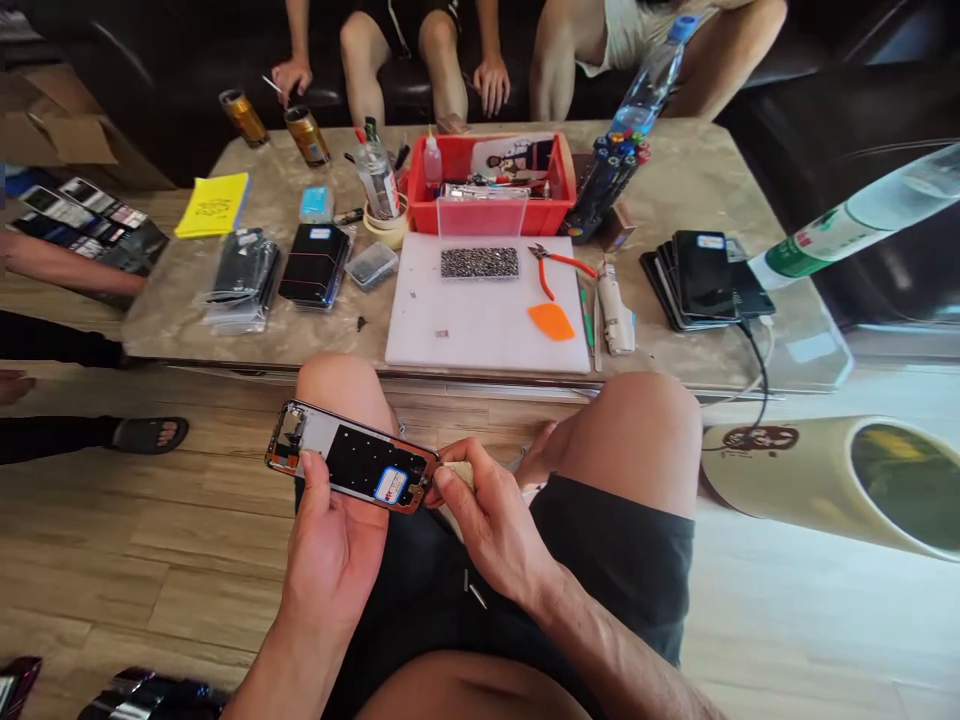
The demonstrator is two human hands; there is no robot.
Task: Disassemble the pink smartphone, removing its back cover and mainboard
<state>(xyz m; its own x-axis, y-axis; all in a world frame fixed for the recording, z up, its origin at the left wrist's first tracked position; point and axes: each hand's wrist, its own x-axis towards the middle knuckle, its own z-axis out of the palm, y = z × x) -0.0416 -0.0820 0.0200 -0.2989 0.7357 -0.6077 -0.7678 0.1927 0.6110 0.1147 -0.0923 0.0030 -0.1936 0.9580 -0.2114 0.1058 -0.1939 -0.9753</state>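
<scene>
Head view: opened phone lay inside-up over the person's lap, long axis running left-far to right-near, slightly tilted down toward the right. Camera cutout end pointed left, end with the white sticker pointed right.

Left hand cupped the phone from below, palm up, fingers curled around the near edge, thumb tip pressed on the upper face near the left end. Clenched on the phone, not loose.

Right hand sat at the phone's right end, thumb and forefinger pinched together on a small pale piece just beside that end. Couldn't tell what the piece was, or whether it touched the frame.

So the phone sat between both hands: left hand under its middle, right fingertips at its right tip.

Far side: low table with a white mat, orange pick and red-handled cutters on it, red bin behind, stack of phones at right. Other people's hands and knees were at the table's far edge.
</scene>
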